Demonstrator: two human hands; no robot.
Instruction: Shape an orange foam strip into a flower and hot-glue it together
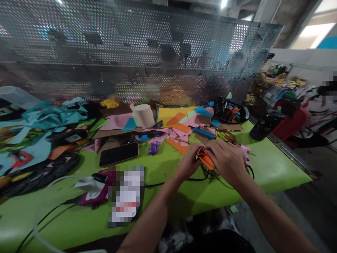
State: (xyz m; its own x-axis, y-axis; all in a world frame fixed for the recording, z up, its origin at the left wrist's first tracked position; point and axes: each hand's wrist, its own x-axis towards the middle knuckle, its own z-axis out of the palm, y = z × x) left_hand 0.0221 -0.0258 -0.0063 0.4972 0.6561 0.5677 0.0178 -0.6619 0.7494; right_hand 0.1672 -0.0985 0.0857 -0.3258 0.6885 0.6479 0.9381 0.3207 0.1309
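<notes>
Both my hands meet over the green table (pixel 163 200) near its right front. My left hand (pixel 188 162) pinches a folded piece of orange paper (pixel 206 159) from the left. My right hand (pixel 226 159) curls over the same orange paper from the right, fingers closed on it. A black cable (pixel 195 179) runs under my hands. A pink glue gun (pixel 246 156) lies just right of my right hand.
Coloured paper scraps (pixel 181 131), a roll of tape (pixel 143 115), scissors (pixel 223 134) and a black phone (pixel 119 154) lie beyond my hands. Teal paper strips (pixel 58 112) pile at the left. A perforated metal screen (pixel 131 52) backs the table. People sit at the right (pixel 316 105).
</notes>
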